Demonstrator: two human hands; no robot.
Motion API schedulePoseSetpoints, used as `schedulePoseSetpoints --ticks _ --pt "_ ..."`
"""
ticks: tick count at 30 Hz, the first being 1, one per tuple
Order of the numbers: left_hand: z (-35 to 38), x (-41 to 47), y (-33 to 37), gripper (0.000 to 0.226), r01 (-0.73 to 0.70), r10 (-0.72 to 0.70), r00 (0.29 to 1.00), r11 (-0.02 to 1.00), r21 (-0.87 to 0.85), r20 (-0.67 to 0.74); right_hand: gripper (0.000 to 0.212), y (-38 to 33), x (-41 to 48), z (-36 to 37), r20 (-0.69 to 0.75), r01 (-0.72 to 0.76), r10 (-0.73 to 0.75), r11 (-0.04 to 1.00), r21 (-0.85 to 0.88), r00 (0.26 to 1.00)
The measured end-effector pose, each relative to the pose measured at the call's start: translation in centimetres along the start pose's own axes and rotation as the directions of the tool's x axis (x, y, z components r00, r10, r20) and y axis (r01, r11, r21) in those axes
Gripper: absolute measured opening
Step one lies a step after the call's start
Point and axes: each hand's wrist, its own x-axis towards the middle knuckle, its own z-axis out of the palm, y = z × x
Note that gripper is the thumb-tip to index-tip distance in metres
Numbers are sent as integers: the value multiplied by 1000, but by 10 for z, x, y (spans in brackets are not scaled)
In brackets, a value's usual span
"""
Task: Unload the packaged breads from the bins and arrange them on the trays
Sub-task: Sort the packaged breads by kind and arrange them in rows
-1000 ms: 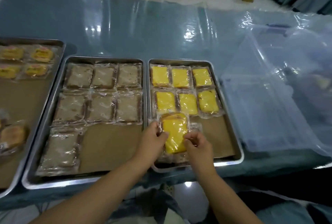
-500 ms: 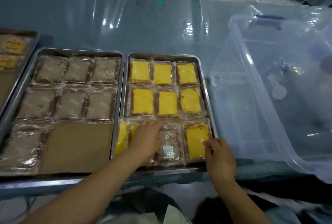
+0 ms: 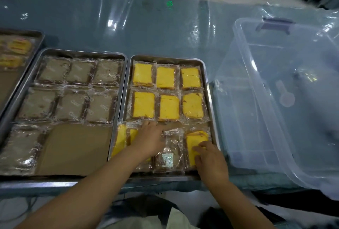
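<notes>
Left grip (image 3: 149,141), fingers flat & open, is pressing yellow bread pkts (image 3: 122,137) in front row of right tray (image 3: 207,74). Right grip (image 3: 211,159), fingers relaxed, is resting on corner pkt (image 3: 195,138). Clear bin (image 3: 256,118) is sitting just beside tray on tabletop (image 3: 91,17).

One head-worn wide view, facing forward and down — close above the trays (image 3: 166,57)
</notes>
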Motion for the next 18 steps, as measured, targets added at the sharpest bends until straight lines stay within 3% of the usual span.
schedulePoseSetpoints --ticks 3,5,8,12,15,18 --pt "-15 1 11 23 70 -50 995 966 -250 83 37 -11 3 -6 54 -125 113 947 298 992" --pt "-28 -1 15 23 112 -67 990 911 -398 124 33 -20 6 -8 82 -181 161 844 504 983" --pt "-57 -10 16 18 106 -93 994 789 -606 54 17 -40 13 -18 53 -153 164 689 709 985" --pt "-102 -32 -1 13 1 -119 986 701 -713 -116 23 -86 20 -37 -15 -51 115 549 834 993" --pt "-131 -52 -29 18 -40 -186 955 694 -719 -232 26 -132 26 -46 -1 -18 43 436 900 999" --pt "-151 -73 -67 20 -20 -283 910 699 -714 -303 18 -175 28 -43 26 -25 2 390 921 1000"
